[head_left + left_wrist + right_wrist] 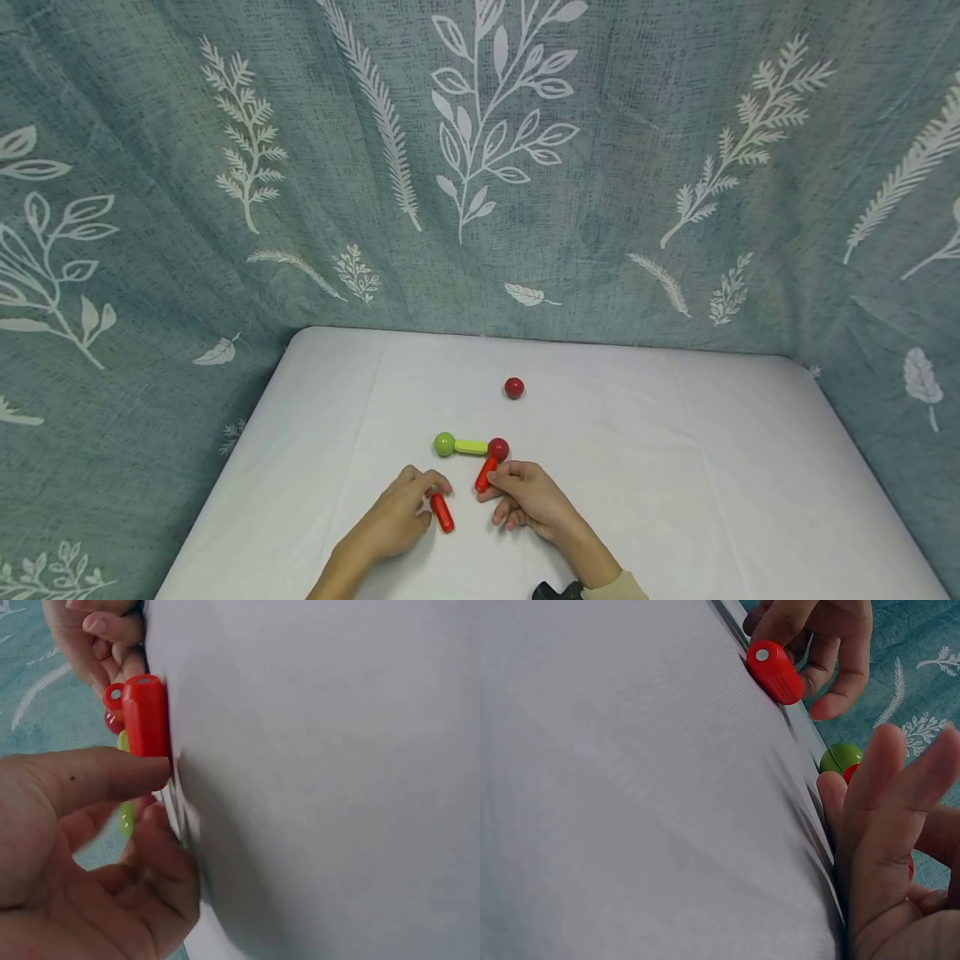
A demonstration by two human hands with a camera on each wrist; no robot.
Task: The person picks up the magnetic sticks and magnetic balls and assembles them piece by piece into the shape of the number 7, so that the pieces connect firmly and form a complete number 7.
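Observation:
Near the table's front, my left hand (393, 517) has its thumb and fingers curled around a red rod (443, 513). In the left wrist view the thumb crosses in front of this rod (146, 712). My right hand (536, 500) pinches a second red rod (486, 475) between thumb and index finger, the other fingers loosely bent. That rod's far end meets a dark red ball (498, 448). A light green stick (471, 447) runs left from this ball to a green ball (444, 444).
Another dark red ball (513, 388) lies farther back on the white-covered table (637, 433). A leaf-patterned green-grey curtain (600, 208) hangs behind and beside the table. Something black (557, 591) shows by the right wrist at the front.

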